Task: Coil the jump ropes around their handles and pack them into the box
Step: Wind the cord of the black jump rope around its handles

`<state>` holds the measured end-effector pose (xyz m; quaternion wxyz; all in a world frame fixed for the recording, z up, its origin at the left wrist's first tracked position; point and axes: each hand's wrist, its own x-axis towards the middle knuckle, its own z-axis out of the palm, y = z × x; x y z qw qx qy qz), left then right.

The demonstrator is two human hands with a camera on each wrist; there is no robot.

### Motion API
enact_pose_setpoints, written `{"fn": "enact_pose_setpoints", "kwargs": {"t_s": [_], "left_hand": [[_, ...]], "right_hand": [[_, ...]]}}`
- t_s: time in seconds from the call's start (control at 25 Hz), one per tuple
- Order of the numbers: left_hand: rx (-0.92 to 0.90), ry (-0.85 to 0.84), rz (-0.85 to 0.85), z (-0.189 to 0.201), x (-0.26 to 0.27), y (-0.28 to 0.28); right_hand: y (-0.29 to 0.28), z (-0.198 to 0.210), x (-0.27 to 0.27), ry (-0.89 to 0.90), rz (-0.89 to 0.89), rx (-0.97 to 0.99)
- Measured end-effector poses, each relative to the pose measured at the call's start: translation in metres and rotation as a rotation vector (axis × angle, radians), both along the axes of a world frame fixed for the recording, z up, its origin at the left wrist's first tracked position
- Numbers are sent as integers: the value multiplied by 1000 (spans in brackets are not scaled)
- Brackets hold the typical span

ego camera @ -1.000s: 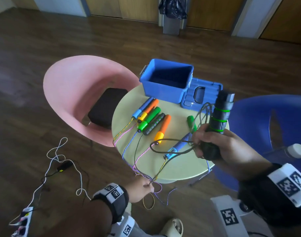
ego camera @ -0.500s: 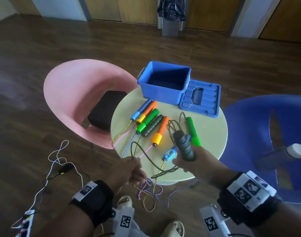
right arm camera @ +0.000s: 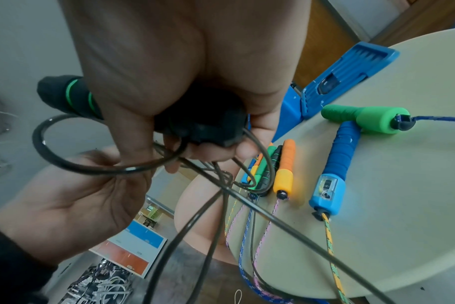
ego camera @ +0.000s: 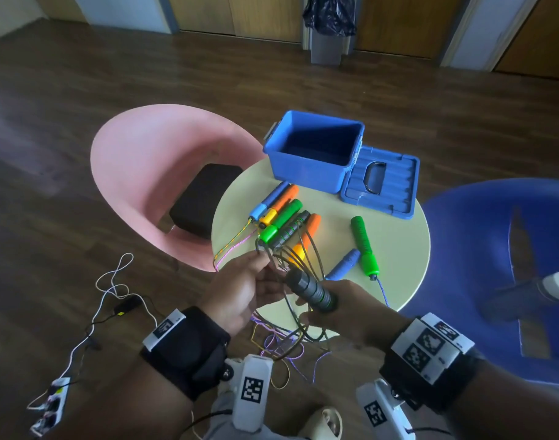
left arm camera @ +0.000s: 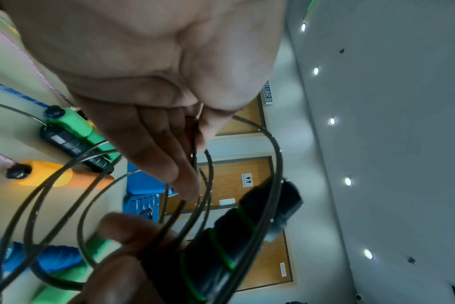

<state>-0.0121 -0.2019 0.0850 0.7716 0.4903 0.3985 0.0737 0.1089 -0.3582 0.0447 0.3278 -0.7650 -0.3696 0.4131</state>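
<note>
R hand [ego camera: 338, 308] grips black ribbed handle w/ green rings [ego camera: 311, 289], now lowered to near table edge (was raised up over right side 1 s ago). L hand [ego camera: 243, 289] up from below table edge, pinching thin black cord [left arm camera: 278, 156] beside handle; loops gathered between hands. Coiling of first rope underway. Open blue plastic box [ego camera: 314, 150] at far side, nothing visible inside. Other handles lie on round cream table [ego camera: 395, 246].

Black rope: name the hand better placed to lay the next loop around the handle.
Left. The left hand already pinches the black rope beside the black handle; the right hand is occupied gripping that handle.
</note>
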Motion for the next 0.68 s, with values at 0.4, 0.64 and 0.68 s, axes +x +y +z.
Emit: {"fn": "enact_pose_setpoints", "kwargs": {"t_s": [0.4, 0.64, 0.68], "left_hand": [[204, 124, -323, -38, -16, 23], [177, 583, -586, -128, -43, 25], [166, 619, -605, -141, -45, 21]], "right_hand": [[-29, 9, 18, 212, -298, 85], [-49, 13, 17, 433, -496, 172], [-51, 10, 17, 451, -520, 176]]}}
